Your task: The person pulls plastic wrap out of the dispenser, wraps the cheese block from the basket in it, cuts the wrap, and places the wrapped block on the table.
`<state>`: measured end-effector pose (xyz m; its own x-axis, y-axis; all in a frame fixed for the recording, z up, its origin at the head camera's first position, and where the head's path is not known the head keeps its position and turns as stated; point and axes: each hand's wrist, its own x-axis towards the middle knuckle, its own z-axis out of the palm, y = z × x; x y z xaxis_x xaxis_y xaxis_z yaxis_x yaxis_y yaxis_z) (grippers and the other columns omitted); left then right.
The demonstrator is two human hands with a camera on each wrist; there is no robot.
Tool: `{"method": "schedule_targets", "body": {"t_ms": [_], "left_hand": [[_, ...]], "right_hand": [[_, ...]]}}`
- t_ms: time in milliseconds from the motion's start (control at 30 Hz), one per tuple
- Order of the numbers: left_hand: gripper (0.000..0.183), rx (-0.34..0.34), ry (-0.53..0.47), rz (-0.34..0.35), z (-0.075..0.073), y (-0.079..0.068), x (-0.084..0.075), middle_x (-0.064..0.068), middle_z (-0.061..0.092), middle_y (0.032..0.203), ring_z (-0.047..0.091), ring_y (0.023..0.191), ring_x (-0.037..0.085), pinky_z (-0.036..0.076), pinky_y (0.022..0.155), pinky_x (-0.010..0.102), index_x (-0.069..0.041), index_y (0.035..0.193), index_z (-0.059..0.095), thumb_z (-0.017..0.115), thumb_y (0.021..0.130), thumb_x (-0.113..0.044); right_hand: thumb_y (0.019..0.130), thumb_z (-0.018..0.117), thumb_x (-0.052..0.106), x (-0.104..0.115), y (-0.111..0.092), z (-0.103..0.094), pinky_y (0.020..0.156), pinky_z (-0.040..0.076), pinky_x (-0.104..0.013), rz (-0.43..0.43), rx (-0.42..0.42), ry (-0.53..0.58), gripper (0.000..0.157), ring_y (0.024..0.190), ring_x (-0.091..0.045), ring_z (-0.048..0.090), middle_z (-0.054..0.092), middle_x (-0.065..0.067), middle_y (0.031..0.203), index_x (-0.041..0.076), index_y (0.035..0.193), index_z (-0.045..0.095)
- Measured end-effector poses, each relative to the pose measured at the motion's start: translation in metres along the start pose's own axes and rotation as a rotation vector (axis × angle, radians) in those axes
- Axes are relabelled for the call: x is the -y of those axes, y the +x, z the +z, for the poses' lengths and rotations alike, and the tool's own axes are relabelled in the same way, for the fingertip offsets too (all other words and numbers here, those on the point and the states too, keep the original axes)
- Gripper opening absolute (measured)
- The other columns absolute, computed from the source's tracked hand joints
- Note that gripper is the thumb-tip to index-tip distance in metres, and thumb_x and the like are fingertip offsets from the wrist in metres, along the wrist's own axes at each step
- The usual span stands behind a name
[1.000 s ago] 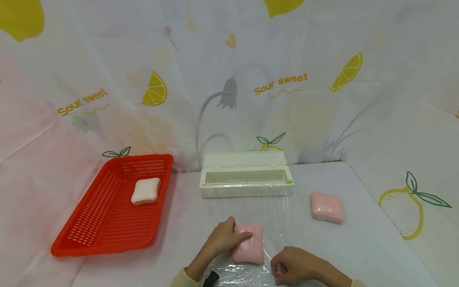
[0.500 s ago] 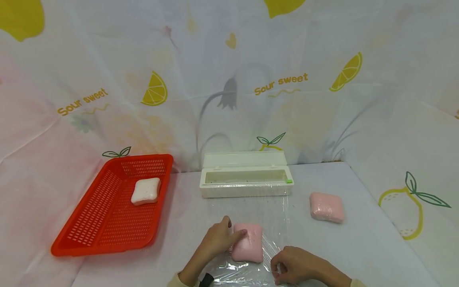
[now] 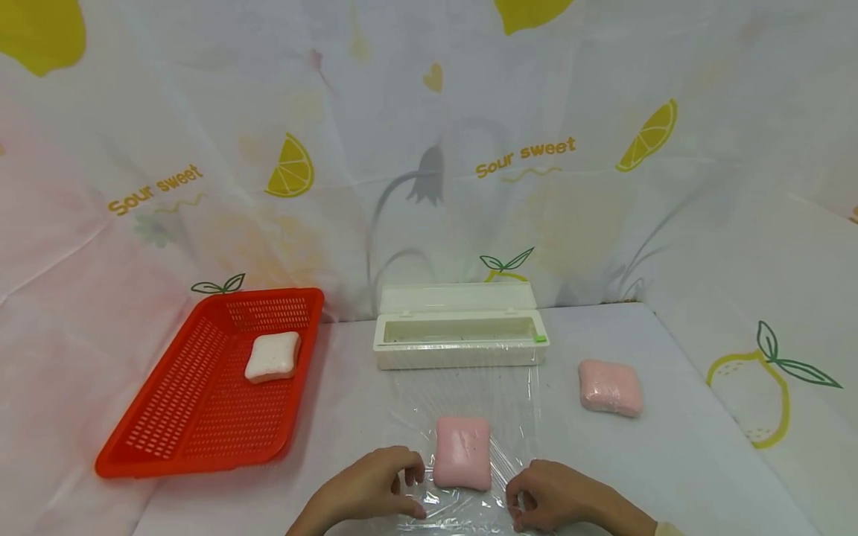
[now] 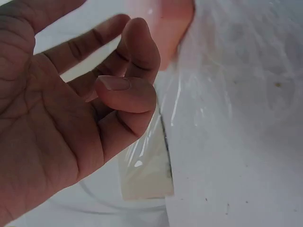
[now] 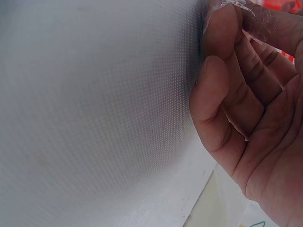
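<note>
A pink soap-like block lies on a sheet of cling film drawn from the white dispenser box. My left hand is beside the block's left side, apart from it, fingers loosely bent. In the left wrist view, nothing shows between the fingers of the left hand; part of the block is above. To the block's right, my right hand pinches the film's edge; the right wrist view shows clear film at the fingertips of the right hand.
On the left stands a red perforated basket with a white block inside. A second pink block, shiny as if wrapped, lies at the right. The dispenser's lid is raised near the printed cloth backdrop.
My left hand has let go of the pink block and moved back toward me, down and left. The right hand has stayed at the film's edge.
</note>
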<state>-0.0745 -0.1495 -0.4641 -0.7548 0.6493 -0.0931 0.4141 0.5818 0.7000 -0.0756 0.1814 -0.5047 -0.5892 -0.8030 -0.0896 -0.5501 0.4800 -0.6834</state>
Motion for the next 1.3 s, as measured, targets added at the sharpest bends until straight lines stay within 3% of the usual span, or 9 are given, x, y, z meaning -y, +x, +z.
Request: {"method": "schedule_targets", "body": {"t_ms": [67, 233, 400, 600, 833, 1033, 1133, 1300], "left_hand": [[0.035, 0.045, 0.005, 0.042, 0.001, -0.006, 0.006, -0.013, 0.056, 0.085, 0.051, 0.069, 0.0, 0.045, 0.063, 0.019, -0.019, 0.094, 0.063, 0.087, 0.073, -0.032], [0.037, 0.137, -0.01, -0.022, 0.004, -0.018, 0.015, -0.018, 0.054, 0.09, 0.05, 0.078, 0.0, 0.045, 0.067, 0.021, -0.025, 0.096, 0.065, 0.088, 0.067, -0.024], [0.033, 0.185, 0.093, 0.012, 0.007, -0.022, 0.021, -0.018, 0.053, 0.092, 0.048, 0.08, -0.002, 0.046, 0.071, 0.02, -0.024, 0.096, 0.067, 0.085, 0.07, -0.018], [0.024, 0.162, 0.106, -0.056, 0.014, -0.023, 0.024, -0.019, 0.052, 0.086, 0.048, 0.074, -0.001, 0.047, 0.067, 0.021, -0.026, 0.088, 0.069, 0.08, 0.074, -0.01], [0.023, 0.09, 0.131, 0.057, 0.018, -0.023, 0.03, -0.019, 0.051, 0.076, 0.047, 0.065, -0.003, 0.044, 0.061, 0.018, -0.023, 0.078, 0.07, 0.073, 0.077, 0.0], [0.02, 0.068, -0.106, -0.041, 0.009, -0.03, 0.03, -0.017, 0.058, 0.073, 0.053, 0.066, 0.002, 0.047, 0.062, 0.023, -0.025, 0.08, 0.067, 0.072, 0.082, -0.005], [0.015, 0.035, -0.163, -0.003, 0.003, -0.03, 0.032, -0.017, 0.06, 0.077, 0.056, 0.073, 0.001, 0.048, 0.066, 0.023, -0.023, 0.084, 0.065, 0.071, 0.087, -0.01], [0.006, 0.009, -0.256, 0.018, -0.005, -0.025, 0.033, -0.015, 0.062, 0.084, 0.059, 0.082, 0.003, 0.05, 0.069, 0.025, -0.017, 0.09, 0.064, 0.069, 0.093, -0.017]], "right_hand": [[0.081, 0.079, 0.022, 0.0, 0.0, 0.0, 0.044, 0.037, -0.012, 0.008, 0.0, -0.002, 0.012, 0.05, 0.015, 0.038, 0.048, 0.027, 0.057, 0.024, 0.078, 0.068], [0.081, 0.079, 0.023, 0.0, -0.001, 0.001, 0.043, 0.036, -0.013, 0.02, -0.002, -0.003, 0.012, 0.05, 0.014, 0.039, 0.048, 0.028, 0.057, 0.025, 0.078, 0.068], [0.08, 0.079, 0.023, 0.001, -0.001, 0.001, 0.043, 0.037, -0.013, 0.019, -0.009, 0.0, 0.012, 0.05, 0.015, 0.039, 0.049, 0.028, 0.058, 0.025, 0.078, 0.067], [0.081, 0.079, 0.024, 0.001, -0.002, 0.0, 0.044, 0.036, -0.013, 0.014, -0.01, 0.0, 0.013, 0.051, 0.013, 0.038, 0.046, 0.027, 0.057, 0.024, 0.078, 0.066], [0.084, 0.078, 0.027, -0.001, -0.006, 0.0, 0.048, 0.039, -0.013, -0.007, -0.025, -0.021, 0.012, 0.054, 0.011, 0.041, 0.048, 0.026, 0.061, 0.026, 0.081, 0.066], [0.087, 0.075, 0.027, 0.0, -0.013, -0.005, 0.05, 0.038, -0.011, -0.069, -0.094, -0.027, 0.011, 0.057, 0.014, 0.041, 0.048, 0.027, 0.064, 0.027, 0.084, 0.065], [0.088, 0.075, 0.024, 0.004, -0.016, -0.013, 0.05, 0.039, -0.012, -0.085, -0.137, 0.016, 0.012, 0.058, 0.013, 0.042, 0.05, 0.025, 0.064, 0.026, 0.085, 0.064], [0.092, 0.07, 0.017, 0.003, -0.017, -0.026, 0.05, 0.048, -0.02, -0.078, -0.149, 0.223, 0.008, 0.06, 0.008, 0.051, 0.06, 0.016, 0.069, 0.02, 0.089, 0.063]]}}
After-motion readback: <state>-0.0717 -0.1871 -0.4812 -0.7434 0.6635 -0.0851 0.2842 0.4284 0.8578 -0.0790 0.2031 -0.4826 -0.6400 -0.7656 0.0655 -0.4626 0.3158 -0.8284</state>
